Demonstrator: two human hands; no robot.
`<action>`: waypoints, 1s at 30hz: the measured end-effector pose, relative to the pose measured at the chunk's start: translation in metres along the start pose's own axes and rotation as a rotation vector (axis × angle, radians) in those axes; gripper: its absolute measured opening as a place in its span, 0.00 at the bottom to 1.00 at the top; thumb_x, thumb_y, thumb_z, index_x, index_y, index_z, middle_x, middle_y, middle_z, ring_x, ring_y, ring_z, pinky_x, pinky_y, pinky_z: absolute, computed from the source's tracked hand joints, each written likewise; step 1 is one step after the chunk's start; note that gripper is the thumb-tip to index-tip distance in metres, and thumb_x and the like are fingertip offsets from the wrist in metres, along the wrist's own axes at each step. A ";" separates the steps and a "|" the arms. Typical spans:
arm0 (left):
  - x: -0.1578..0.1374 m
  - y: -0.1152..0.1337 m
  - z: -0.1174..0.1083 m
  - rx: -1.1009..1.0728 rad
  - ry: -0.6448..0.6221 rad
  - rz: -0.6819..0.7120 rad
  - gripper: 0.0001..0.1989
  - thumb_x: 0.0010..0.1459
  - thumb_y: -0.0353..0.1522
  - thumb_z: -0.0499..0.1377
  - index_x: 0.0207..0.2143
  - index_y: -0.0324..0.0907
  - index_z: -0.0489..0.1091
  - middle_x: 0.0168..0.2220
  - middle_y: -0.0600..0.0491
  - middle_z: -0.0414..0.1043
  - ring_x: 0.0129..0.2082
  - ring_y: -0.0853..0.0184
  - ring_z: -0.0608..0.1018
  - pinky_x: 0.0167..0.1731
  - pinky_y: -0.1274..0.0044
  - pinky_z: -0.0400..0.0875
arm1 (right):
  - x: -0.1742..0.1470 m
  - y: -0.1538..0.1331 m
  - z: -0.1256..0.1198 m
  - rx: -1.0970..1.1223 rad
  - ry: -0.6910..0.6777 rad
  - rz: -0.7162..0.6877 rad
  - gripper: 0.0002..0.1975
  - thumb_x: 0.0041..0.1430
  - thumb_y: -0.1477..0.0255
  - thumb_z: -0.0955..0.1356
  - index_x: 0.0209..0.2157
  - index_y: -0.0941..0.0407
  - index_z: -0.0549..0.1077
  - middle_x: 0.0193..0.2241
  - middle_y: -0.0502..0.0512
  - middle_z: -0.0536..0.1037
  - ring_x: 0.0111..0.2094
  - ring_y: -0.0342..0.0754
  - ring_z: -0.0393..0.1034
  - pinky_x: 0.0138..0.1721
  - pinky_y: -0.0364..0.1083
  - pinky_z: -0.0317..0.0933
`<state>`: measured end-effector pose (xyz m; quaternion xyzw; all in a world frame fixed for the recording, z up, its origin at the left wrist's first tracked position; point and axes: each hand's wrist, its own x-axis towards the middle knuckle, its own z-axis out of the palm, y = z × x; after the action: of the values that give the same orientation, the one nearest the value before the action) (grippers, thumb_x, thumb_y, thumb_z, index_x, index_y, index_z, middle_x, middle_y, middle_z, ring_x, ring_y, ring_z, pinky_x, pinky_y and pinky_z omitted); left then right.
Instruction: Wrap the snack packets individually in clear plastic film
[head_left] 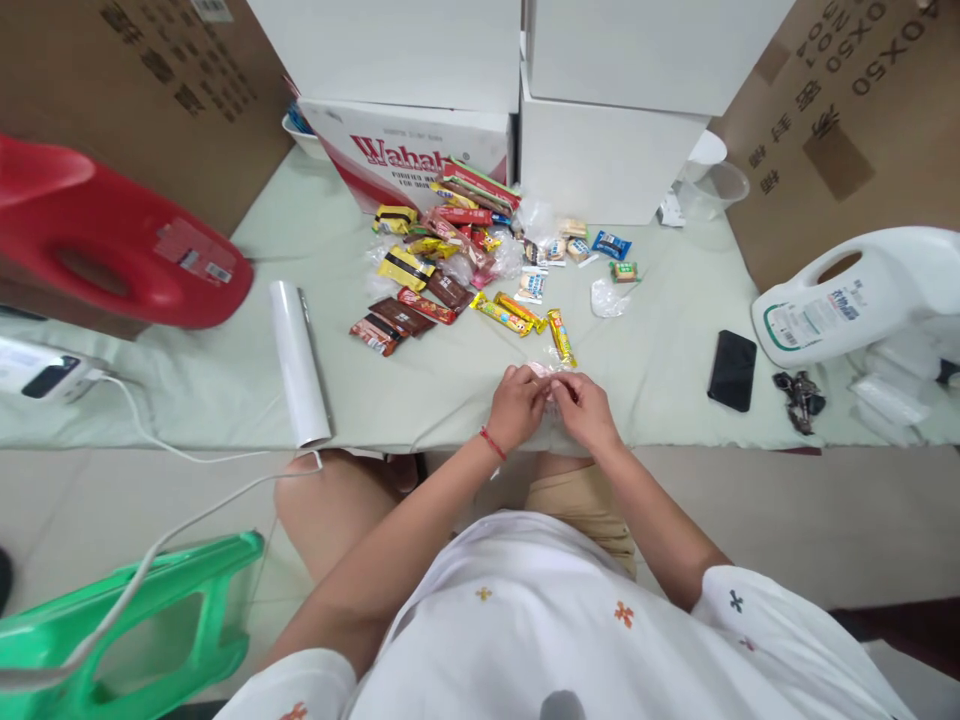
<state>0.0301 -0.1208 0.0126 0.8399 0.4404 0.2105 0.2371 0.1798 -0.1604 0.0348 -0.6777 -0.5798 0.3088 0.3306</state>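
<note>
My left hand (517,408) and my right hand (585,408) meet at the table's front edge, fingertips pinched together. Between them is a small clear plastic bag (541,369), crumpled and pinkish in places; the fingers partly hide it. Just beyond my hands lies a yellow-wrapped snack bar (561,338), with another yellow snack bar (501,314) to its left. A heap of wrapped snacks spreads behind, including a yellow-and-black packet (405,268), brown packets (402,316) and a red bar (427,306). A blue packet (611,245) and a green packet (623,272) lie to the right.
A white roll (298,362) and a red jug (112,240) are on the left. To the right lie a black phone (732,371), dark crumpled wrappers (800,400) and a white detergent jug (840,300). White boxes (600,150) stand behind. A white cable (157,430) hangs over the front edge.
</note>
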 end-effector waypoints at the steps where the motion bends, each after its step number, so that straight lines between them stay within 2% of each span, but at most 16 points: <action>1: -0.001 -0.003 -0.002 -0.055 -0.009 0.013 0.16 0.64 0.27 0.52 0.46 0.43 0.78 0.38 0.47 0.72 0.42 0.58 0.71 0.47 0.66 0.67 | -0.005 0.001 0.001 -0.013 0.000 -0.035 0.17 0.67 0.65 0.62 0.48 0.56 0.79 0.42 0.60 0.80 0.45 0.51 0.75 0.52 0.49 0.67; 4: -0.008 -0.006 -0.009 -0.147 -0.037 0.086 0.23 0.58 0.30 0.56 0.57 0.43 0.73 0.45 0.46 0.72 0.47 0.57 0.71 0.51 0.64 0.68 | -0.015 0.002 0.004 -0.024 -0.012 -0.079 0.21 0.71 0.63 0.59 0.53 0.55 0.77 0.46 0.62 0.78 0.53 0.54 0.72 0.59 0.52 0.64; 6: -0.015 -0.003 -0.011 -0.142 -0.041 0.150 0.29 0.56 0.36 0.60 0.61 0.42 0.67 0.52 0.44 0.70 0.52 0.54 0.70 0.54 0.62 0.67 | -0.018 0.000 0.005 0.023 -0.040 -0.093 0.24 0.73 0.58 0.56 0.52 0.53 0.78 0.45 0.61 0.79 0.54 0.54 0.70 0.60 0.54 0.63; 8: -0.020 0.001 -0.007 -0.105 -0.012 0.155 0.33 0.56 0.42 0.63 0.62 0.41 0.66 0.55 0.42 0.69 0.54 0.52 0.69 0.55 0.61 0.66 | -0.017 -0.003 0.003 0.119 -0.080 -0.072 0.28 0.74 0.53 0.54 0.50 0.52 0.78 0.47 0.60 0.80 0.55 0.54 0.70 0.59 0.54 0.63; 11: -0.022 0.002 0.004 -0.076 0.078 0.070 0.26 0.61 0.46 0.63 0.56 0.41 0.72 0.51 0.42 0.71 0.51 0.54 0.70 0.53 0.62 0.66 | -0.014 -0.002 -0.008 0.317 -0.150 0.076 0.34 0.72 0.46 0.53 0.50 0.54 0.78 0.49 0.60 0.80 0.51 0.53 0.73 0.50 0.51 0.69; 13: -0.021 -0.002 0.013 -0.116 0.136 0.034 0.17 0.65 0.43 0.60 0.50 0.43 0.75 0.46 0.44 0.74 0.48 0.57 0.72 0.51 0.64 0.67 | -0.012 0.002 -0.017 0.479 -0.207 0.175 0.36 0.68 0.41 0.56 0.51 0.56 0.77 0.47 0.61 0.81 0.46 0.53 0.76 0.43 0.50 0.71; 16: -0.019 -0.009 0.021 -0.213 0.203 0.031 0.09 0.68 0.34 0.57 0.43 0.44 0.78 0.41 0.48 0.77 0.43 0.61 0.74 0.47 0.67 0.68 | -0.008 0.010 -0.030 0.710 -0.266 0.258 0.38 0.62 0.39 0.62 0.53 0.57 0.76 0.46 0.63 0.82 0.41 0.52 0.77 0.42 0.50 0.72; 18: -0.017 -0.013 0.023 -0.261 0.245 0.026 0.09 0.67 0.30 0.57 0.39 0.44 0.78 0.38 0.49 0.77 0.41 0.62 0.74 0.46 0.68 0.68 | -0.004 0.017 -0.036 0.749 -0.214 0.253 0.34 0.60 0.42 0.67 0.52 0.56 0.77 0.44 0.61 0.83 0.38 0.50 0.77 0.44 0.51 0.72; 21: -0.015 -0.014 0.022 -0.309 0.292 0.001 0.06 0.64 0.28 0.59 0.37 0.44 0.77 0.36 0.50 0.78 0.40 0.61 0.75 0.44 0.68 0.69 | 0.008 0.030 -0.040 0.577 0.057 0.134 0.23 0.59 0.50 0.72 0.46 0.54 0.80 0.40 0.57 0.83 0.38 0.50 0.75 0.47 0.52 0.70; 23: -0.013 -0.013 0.021 -0.331 0.299 -0.009 0.06 0.62 0.27 0.60 0.36 0.43 0.77 0.36 0.50 0.78 0.39 0.62 0.75 0.44 0.69 0.69 | 0.018 0.035 -0.038 0.393 0.148 0.006 0.18 0.62 0.54 0.70 0.44 0.52 0.81 0.43 0.56 0.83 0.44 0.52 0.75 0.51 0.53 0.67; 26: -0.012 -0.013 0.019 -0.354 0.287 -0.009 0.07 0.61 0.26 0.60 0.36 0.44 0.77 0.36 0.50 0.78 0.39 0.62 0.75 0.44 0.69 0.69 | 0.031 0.036 -0.027 0.166 0.014 -0.236 0.13 0.66 0.60 0.68 0.44 0.49 0.83 0.46 0.55 0.83 0.51 0.54 0.73 0.58 0.57 0.63; 28: -0.012 -0.013 0.018 -0.382 0.284 -0.031 0.06 0.60 0.26 0.60 0.36 0.43 0.77 0.36 0.51 0.78 0.39 0.63 0.75 0.42 0.71 0.69 | 0.034 0.032 -0.019 0.056 -0.069 -0.393 0.11 0.68 0.65 0.67 0.43 0.49 0.83 0.44 0.55 0.83 0.51 0.55 0.72 0.59 0.58 0.62; 30: -0.012 -0.012 0.017 -0.409 0.306 -0.081 0.07 0.59 0.26 0.62 0.39 0.43 0.76 0.34 0.52 0.76 0.37 0.64 0.74 0.39 0.72 0.69 | 0.032 0.029 -0.012 -0.049 -0.093 -0.503 0.13 0.69 0.70 0.66 0.44 0.49 0.83 0.43 0.56 0.83 0.51 0.55 0.70 0.57 0.59 0.63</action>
<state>0.0252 -0.1287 -0.0101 0.7147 0.4528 0.4101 0.3407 0.2105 -0.1327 0.0176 -0.5051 -0.7518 0.2337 0.3535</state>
